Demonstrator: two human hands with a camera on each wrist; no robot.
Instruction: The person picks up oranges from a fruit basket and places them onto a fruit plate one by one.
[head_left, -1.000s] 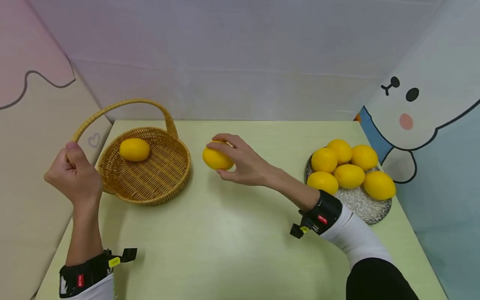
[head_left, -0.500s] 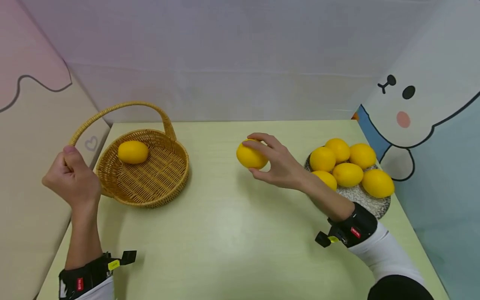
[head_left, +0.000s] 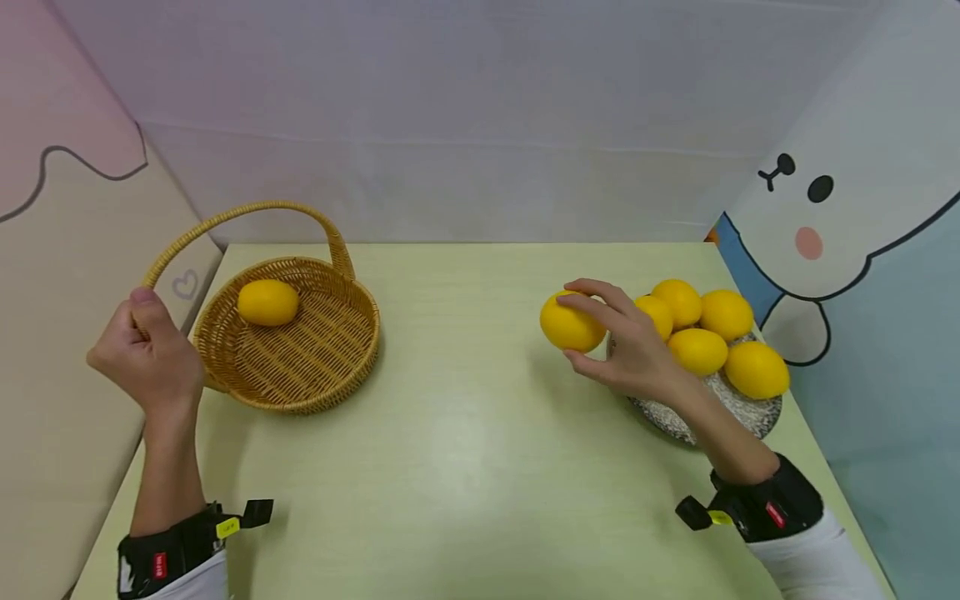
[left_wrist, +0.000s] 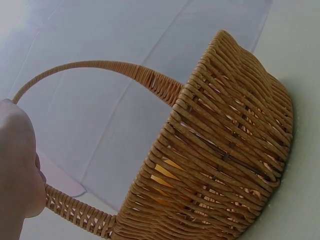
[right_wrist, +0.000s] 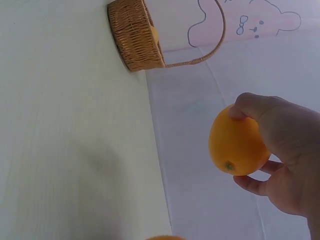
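My left hand [head_left: 152, 354] grips the arched handle [head_left: 255, 207] of a round wicker basket [head_left: 315, 358] at the table's left. Inside the basket, against its left side, lies one yellow lemon [head_left: 267, 302]. My right hand [head_left: 637, 350] pinches another lemon [head_left: 572, 323] between thumb and fingers, held above the table just left of the speckled plate [head_left: 750, 410]. The right wrist view shows the green stem end of this held lemon [right_wrist: 237, 142]. Several lemons [head_left: 697, 351] sit on the plate, partly covered by my right hand and forearm.
The pale table [head_left: 450, 467] runs back to a hanging light cloth [head_left: 480, 192]. A panel with a cartoon bear [head_left: 847, 242] borders the right side, and a cream panel [head_left: 67, 350] the left. Both wrists wear black camera straps [head_left: 776, 504].
My right hand has carried its lemon rightward, from near the basket to beside the plate, and now hides part of the lemon pile. My left hand and the basket stay put.
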